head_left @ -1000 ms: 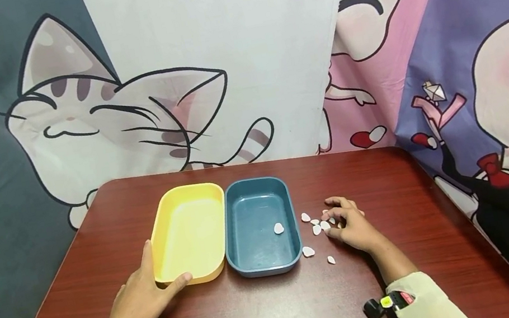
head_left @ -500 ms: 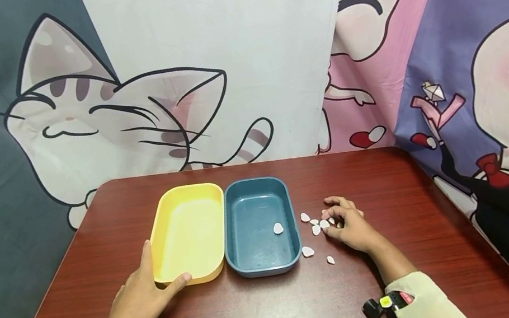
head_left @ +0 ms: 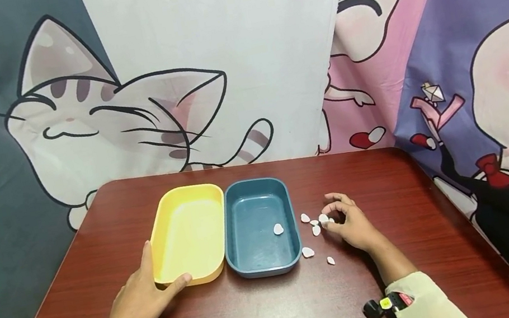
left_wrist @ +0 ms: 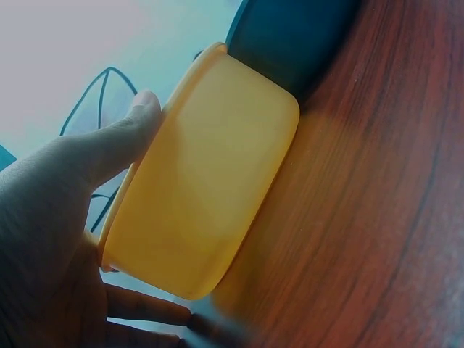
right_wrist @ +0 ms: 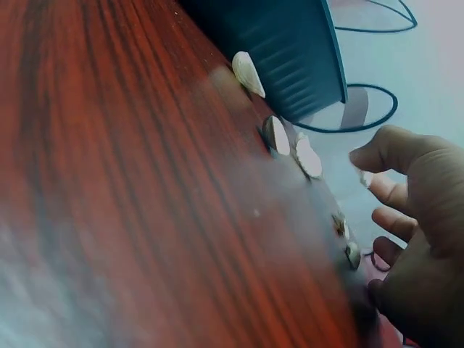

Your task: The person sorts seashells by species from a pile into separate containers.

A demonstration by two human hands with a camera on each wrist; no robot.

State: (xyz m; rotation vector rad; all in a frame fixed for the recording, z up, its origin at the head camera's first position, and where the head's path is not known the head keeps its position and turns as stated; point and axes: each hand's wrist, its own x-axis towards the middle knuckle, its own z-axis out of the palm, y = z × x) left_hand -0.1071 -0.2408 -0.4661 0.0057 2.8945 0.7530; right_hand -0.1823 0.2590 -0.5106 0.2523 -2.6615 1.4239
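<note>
Shell [head_left: 323,219] sits pinched between fingers [right_wrist: 395,149] of the right hand [head_left: 354,227]; the left hand [head_left: 140,298], spread, grips the yellow tray [head_left: 190,233].

The head view is bright, evenly lit and mostly crisp, with a pale glare on the near middle of the table [head_left: 267,316] and soft shadows beside the right forearm [head_left: 395,256] and under the near edge of the blue tray [head_left: 268,271]. Both wrist views are dimmer and bluish: the backdrop [left_wrist: 87,43] washes out, the left hand [left_wrist: 54,192] and right hand [right_wrist: 435,232] look shaded, and hazy blur smears parts of the table.
</note>
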